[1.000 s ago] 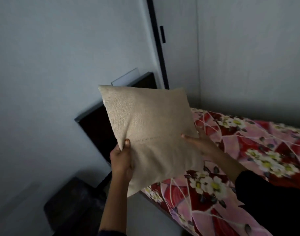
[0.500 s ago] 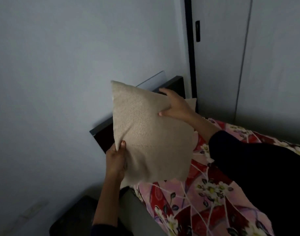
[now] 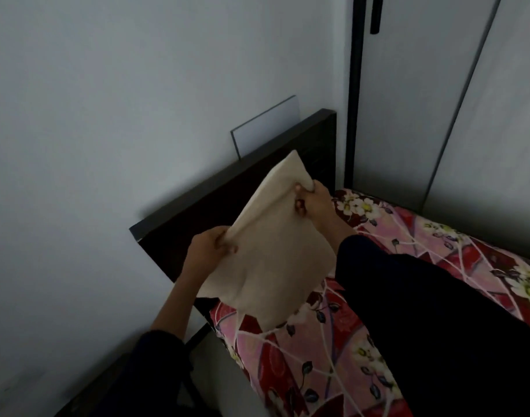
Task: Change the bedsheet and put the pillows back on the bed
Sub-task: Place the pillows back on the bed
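Gripping the pillow by opposite edges, left hand and right hand curl their fingers into it, holding it over the bed's head corner by the headboard, ready to set down.

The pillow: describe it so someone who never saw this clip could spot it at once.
Find the red and pink flowered sheet, then the dark headboard against the wall. In front of the headboard, the left hand and right hand grip a plain beige pillow, the only unpatterned pale cloth there.
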